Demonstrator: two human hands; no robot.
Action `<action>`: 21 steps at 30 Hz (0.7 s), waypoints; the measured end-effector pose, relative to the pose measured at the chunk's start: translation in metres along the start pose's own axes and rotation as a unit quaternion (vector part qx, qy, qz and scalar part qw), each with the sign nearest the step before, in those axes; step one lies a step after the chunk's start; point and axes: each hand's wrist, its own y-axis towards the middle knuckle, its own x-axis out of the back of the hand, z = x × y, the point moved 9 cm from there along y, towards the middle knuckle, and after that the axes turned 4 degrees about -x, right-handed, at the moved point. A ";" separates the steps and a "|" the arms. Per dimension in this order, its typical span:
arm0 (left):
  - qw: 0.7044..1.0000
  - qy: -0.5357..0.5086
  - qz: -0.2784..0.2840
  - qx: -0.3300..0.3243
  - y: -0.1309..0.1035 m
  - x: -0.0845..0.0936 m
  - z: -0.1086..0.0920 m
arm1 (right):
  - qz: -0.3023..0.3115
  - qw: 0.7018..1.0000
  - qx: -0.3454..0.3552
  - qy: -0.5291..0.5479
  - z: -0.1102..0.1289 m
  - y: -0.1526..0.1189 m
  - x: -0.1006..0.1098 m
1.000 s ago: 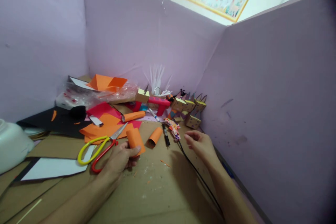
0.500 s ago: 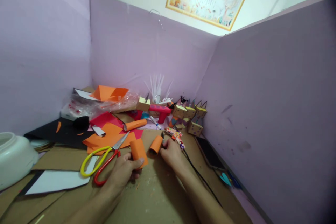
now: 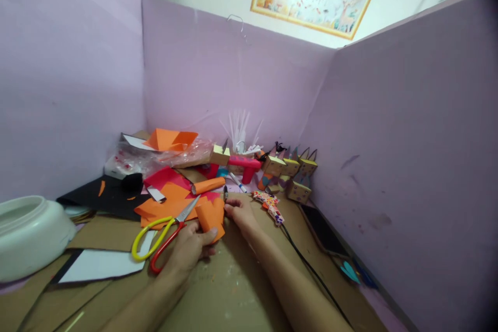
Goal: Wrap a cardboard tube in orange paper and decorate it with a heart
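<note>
My left hand [image 3: 192, 244] is closed around a folded orange paper piece [image 3: 206, 217], the thumb lying over its front. Just behind it, my right hand [image 3: 239, 212] pinches the side of an orange paper tube [image 3: 218, 208], partly hidden by the left piece; the two look to be close or touching. A small dark piece [image 3: 225, 193] stands up by the right fingertips; I cannot make out what it is. Scissors [image 3: 171, 231] with yellow and red handles lie open beside my left hand. A patterned glue gun [image 3: 270, 206] rests right of my right hand.
Orange and red paper sheets [image 3: 153, 212] and another orange roll [image 3: 209, 185] lie behind. Cardboard animal figures [image 3: 299, 192] stand at the back right. A phone [image 3: 324, 231] lies by the right wall, a white pot [image 3: 35, 238] at left. The glue gun's cord [image 3: 311, 280] runs towards me.
My right hand has moved left with the orange tube, up against the piece in my left hand. The view has shifted slightly.
</note>
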 end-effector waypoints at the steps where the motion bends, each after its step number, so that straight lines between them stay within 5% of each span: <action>1: 1.000 -0.011 -0.001 -0.002 0.001 0.000 -0.002 | 0.013 1.000 0.005 -0.009 0.002 0.001 -0.002; 13: 0.998 -0.016 -0.045 -0.034 0.000 0.007 -0.006 | -0.007 0.987 0.044 -0.155 0.012 -0.032 0.018; 21: 0.998 0.058 0.004 -0.018 -0.014 -0.005 -0.003 | -0.027 0.952 0.017 -0.304 0.024 0.026 0.074</action>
